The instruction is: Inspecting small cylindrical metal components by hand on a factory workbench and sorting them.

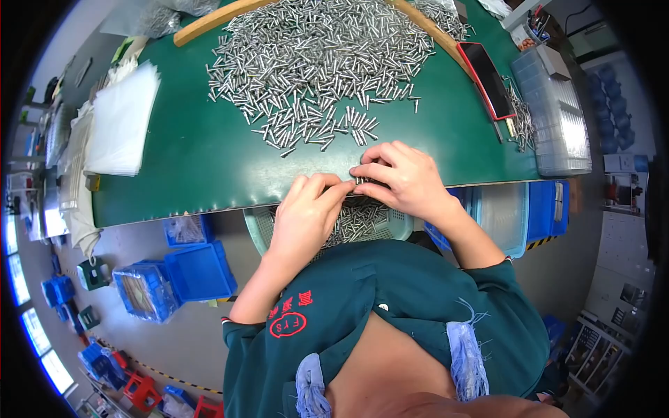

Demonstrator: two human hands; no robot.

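My right hand (pixel 408 177) is closed around several small metal pins (pixel 360 180) at the near edge of the green table (pixel 209 171). My left hand (pixel 306 212) meets it there, thumb and fingers pinched together at the pins' left side; whatever lies between those fingertips is hidden. Beyond both hands spreads a large heap of silvery metal pins (pixel 320 56), with a small cluster of pins (pixel 361 125) at its near side. Below the table edge, under my hands, a light green plastic basket (pixel 256 233) holds more metal pins (pixel 355 224), partly covered by my forearms.
Wooden strips (pixel 216 21) border the heap. A red-framed phone (pixel 486 80) leans at the right, beside long metal pieces (pixel 519 125) and clear plastic boxes (pixel 554 111). White sheets (pixel 124 122) lie at the left. Blue crates (pixel 202 272) stand on the floor.
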